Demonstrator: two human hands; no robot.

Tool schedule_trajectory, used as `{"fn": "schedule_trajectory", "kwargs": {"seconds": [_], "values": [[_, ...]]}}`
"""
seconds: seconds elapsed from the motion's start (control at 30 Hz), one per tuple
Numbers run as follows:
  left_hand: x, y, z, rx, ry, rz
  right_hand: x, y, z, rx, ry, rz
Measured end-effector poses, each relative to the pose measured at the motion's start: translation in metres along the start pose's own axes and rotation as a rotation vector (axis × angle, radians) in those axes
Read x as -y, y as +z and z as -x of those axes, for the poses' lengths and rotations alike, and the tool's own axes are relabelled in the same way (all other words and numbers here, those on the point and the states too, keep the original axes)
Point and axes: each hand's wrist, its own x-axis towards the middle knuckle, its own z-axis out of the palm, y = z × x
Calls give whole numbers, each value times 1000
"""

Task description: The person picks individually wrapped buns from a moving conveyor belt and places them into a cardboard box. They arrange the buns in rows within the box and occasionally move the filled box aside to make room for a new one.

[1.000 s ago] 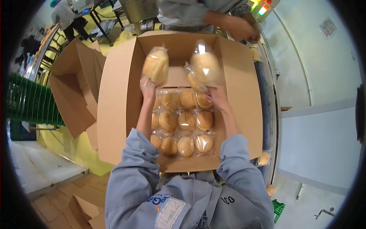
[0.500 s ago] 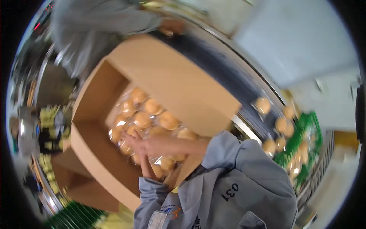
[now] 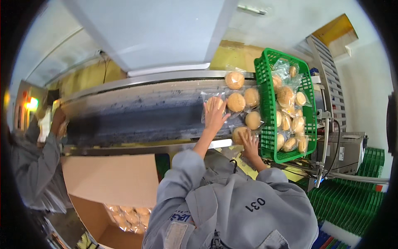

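My left hand (image 3: 215, 117) reaches out over the dark conveyor belt (image 3: 145, 114), its fingers spread over a clear bag holding a round bun (image 3: 212, 102). My right hand (image 3: 250, 143) is closer to me, at the belt's near edge, and grips another bagged bun (image 3: 239, 134). Three more bagged buns (image 3: 244, 99) lie on the belt just beyond my hands. Right of them a green plastic basket (image 3: 265, 83) holds several bagged buns.
An open cardboard box (image 3: 112, 182) at the lower left has bagged buns in its bottom. A co-worker in a grey sleeve (image 3: 35, 162) stands at the far left end of the belt. Stacked green crates (image 3: 352, 199) and a metal machine (image 3: 348, 149) are at the right.
I have turned away from the cardboard box, where both hands were laying bun packs. Now I face the conveyor and both hands are on buns lying on the belt.
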Motion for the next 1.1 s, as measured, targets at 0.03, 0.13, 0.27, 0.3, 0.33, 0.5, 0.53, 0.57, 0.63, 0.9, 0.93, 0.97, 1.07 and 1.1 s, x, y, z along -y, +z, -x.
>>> {"fn": "schedule_trajectory", "kwargs": {"seconds": [0.03, 0.13, 0.27, 0.3, 0.33, 0.5, 0.53, 0.57, 0.63, 0.9, 0.93, 0.97, 1.07, 1.1], "values": [[10, 20, 1, 83, 39, -70, 3, 5, 0, 46, 33, -138], [38, 37, 2, 206, 51, -176, 17, -15, -26, 265, 261, -622], [90, -24, 21, 238, -140, -250, 69, -15, -76, 28, 115, -996], [99, -41, 28, 267, -209, -226, 79, -20, -87, 19, 61, -1055], [105, -50, 38, 206, -271, -178, 86, -30, -104, 10, -7, -1114], [93, -53, 40, 113, -445, -154, 28, -69, -181, -258, 242, -464], [92, -46, 38, 209, -444, -325, 24, -55, -183, -191, 292, -465], [97, -39, 36, 220, -434, -312, 18, -30, -183, -126, 355, -457], [110, -30, 33, 235, -434, -296, 24, -18, -185, -64, 351, -538], [113, -82, 26, 272, -652, -280, 33, -33, -276, -119, 218, -908], [108, -80, 29, 297, -660, -359, 19, -20, -296, -101, 193, -797], [102, -74, 29, 321, -673, -436, 5, -7, -311, -82, 162, -686], [103, -47, 37, 225, -676, -572, -23, 24, -329, 52, 24, -287], [105, -39, 37, 195, -705, -565, -31, 30, -332, 102, 36, -169]]}}
